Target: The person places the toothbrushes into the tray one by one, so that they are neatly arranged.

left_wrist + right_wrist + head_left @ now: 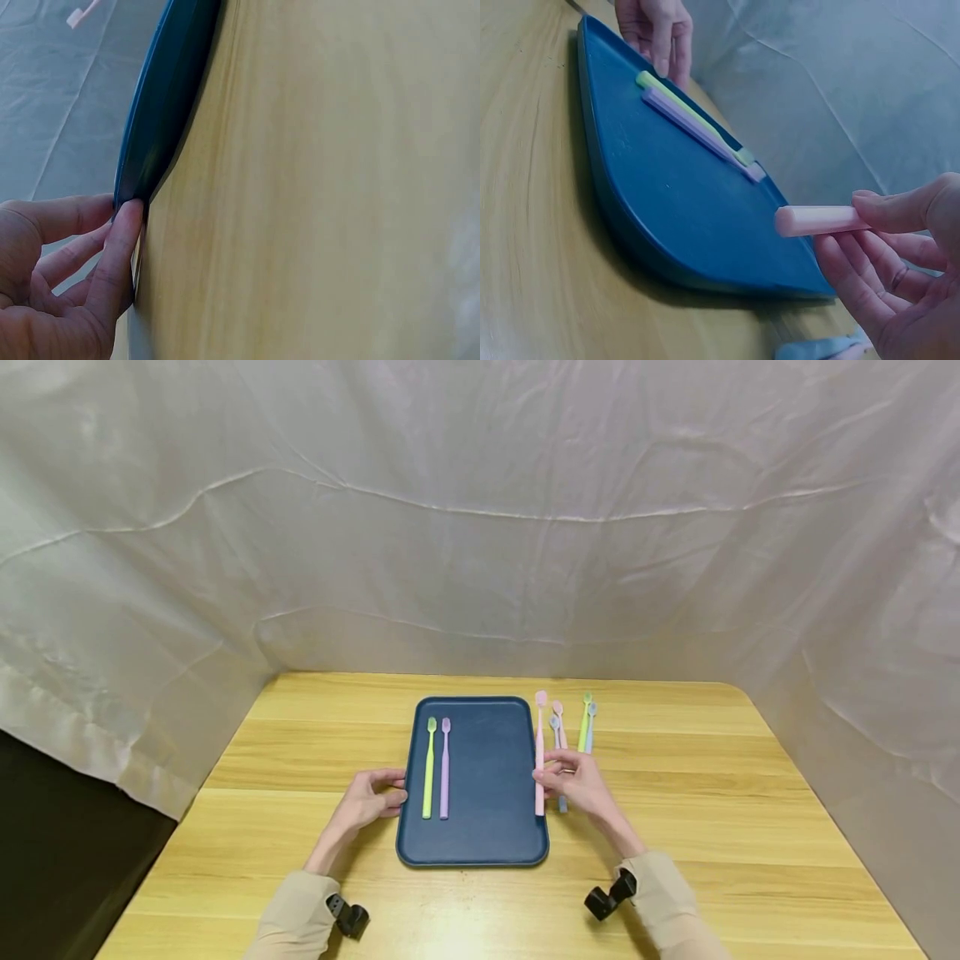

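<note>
Head view: Blue tray [487, 839] flat on wooden counter [300, 727], grey curtain [480, 585] behind. Green brush [429, 777] and purple brush [445, 777] side by side in the tray's left part, bristle ends away from the person. Left hand [369, 800] at the tray's left rim. Right hand [576, 781] grasps a pink brush [539, 752], head end pointing away, over the right rim. More brushes [584, 727] on the counter right of the tray, partly hidden by that hand.

Left wrist view: left fingers grasping the tray's edge, thumb against the outer side. Pink brush head at upper left.

Right wrist view: right thumb and fingers pinch the pink brush's handle, its butt jutting free, raised above the tray.
</note>
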Available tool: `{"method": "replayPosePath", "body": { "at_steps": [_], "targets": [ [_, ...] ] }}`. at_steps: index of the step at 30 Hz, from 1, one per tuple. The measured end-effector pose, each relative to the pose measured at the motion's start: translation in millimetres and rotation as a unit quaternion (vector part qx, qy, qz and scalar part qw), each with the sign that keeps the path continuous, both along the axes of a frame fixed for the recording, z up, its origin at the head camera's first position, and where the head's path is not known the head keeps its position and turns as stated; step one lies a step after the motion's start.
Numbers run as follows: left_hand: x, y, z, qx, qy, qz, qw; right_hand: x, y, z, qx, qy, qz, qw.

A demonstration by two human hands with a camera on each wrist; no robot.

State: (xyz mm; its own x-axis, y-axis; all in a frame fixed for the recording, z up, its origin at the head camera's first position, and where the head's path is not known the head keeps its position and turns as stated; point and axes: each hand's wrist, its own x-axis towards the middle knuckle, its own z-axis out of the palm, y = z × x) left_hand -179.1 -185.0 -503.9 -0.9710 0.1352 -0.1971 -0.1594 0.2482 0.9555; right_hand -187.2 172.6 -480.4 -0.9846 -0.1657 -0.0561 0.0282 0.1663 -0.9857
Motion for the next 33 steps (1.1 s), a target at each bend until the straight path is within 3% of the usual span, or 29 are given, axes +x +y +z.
{"method": "replayPosePath", "body": {
  "at_steps": [18,33],
  "targets": [
    [2.0,-2.4,2.2,0.005,-0.003,-0.003,1.0000,-4.0,-39,-0.2,0.010,0.006,0.018,0.9998],
    [1.1,-5.6,2.1,0.003,-0.005,-0.002,1.0000,-9.6,-65,-13.1,-0.004,0.007,0.034,0.9994]
  ]
}}
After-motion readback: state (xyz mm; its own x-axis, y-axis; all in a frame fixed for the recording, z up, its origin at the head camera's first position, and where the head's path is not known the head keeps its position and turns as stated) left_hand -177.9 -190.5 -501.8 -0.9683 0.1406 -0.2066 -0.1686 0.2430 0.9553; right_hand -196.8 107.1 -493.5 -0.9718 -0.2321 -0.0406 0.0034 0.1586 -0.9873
